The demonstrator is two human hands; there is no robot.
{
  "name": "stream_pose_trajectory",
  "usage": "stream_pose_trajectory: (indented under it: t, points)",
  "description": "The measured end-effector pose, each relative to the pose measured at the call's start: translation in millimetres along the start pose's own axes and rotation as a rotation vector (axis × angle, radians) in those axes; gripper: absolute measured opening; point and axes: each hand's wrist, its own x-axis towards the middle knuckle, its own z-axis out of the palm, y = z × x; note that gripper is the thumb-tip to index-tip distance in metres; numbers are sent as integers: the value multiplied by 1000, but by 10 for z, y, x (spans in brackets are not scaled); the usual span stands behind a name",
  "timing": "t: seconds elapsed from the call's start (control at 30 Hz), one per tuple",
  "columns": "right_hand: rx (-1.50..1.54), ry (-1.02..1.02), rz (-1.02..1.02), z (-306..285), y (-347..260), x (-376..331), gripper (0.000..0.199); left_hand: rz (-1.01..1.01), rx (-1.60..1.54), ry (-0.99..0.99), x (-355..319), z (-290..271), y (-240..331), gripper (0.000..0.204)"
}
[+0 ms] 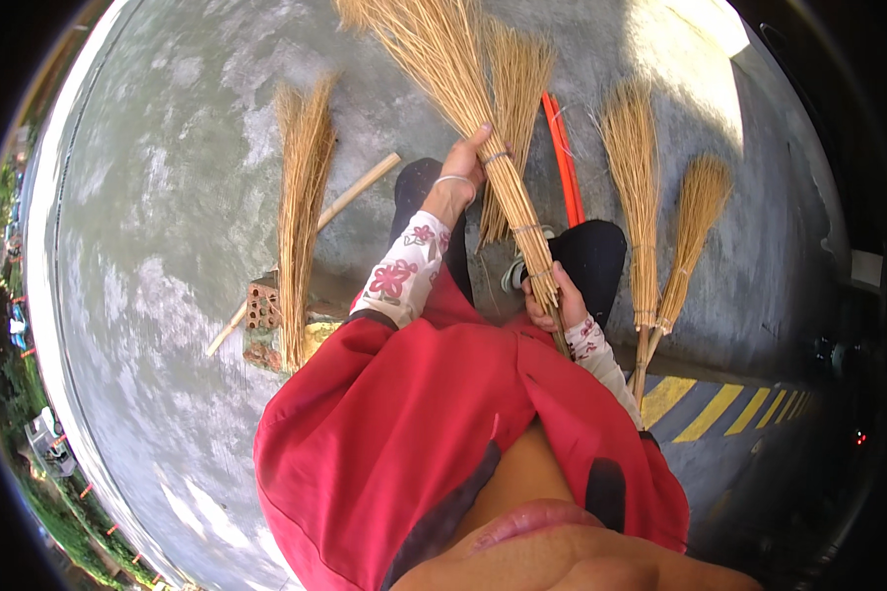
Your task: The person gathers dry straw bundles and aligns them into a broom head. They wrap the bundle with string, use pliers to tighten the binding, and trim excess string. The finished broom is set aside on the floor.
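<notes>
The left hand (460, 163) gripped the straw broom (473, 108) partway up its bundle, fingers wrapped around it. Below it, the right hand (554, 303) clasped the broom's bound neck. Two finished brooms (660, 227) lay right of it, a loose straw bundle (301, 197) left, on the concrete floor (168, 197).

Person wears a loose red top (404, 433) with dark panels at the front, one running diagonally near the lower chest, one a rounded patch just right of it. Below the red top's short sleeves come long white undersleeves (400, 270) printed with pink-red flowers, reaching the wrists. Thin pale bangle on the left hand (460, 169) wrist, just beyond the undersleeve cuff. Right hand (554, 303) bare, floral cuff right behind it. Beyond the red top: dark trousers (595, 258) and a light-coloured shoe (515, 270) between the legs.
</notes>
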Motion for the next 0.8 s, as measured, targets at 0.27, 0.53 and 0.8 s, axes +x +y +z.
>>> stream_pose_trajectory:
  t: [0.27, 0.53, 0.8]
  points:
    - [-249, 350, -45, 213, 16, -54, 56, 8, -87, -26, -117, 122, 117, 52]
    - [-534, 448, -269, 342, 123, -142, 42, 224, 46, 157, -84, 150, 55, 53]
    - [-698, 445, -238, 265, 78, -158, 35, 266, 35, 188, -80, 150, 37, 48]
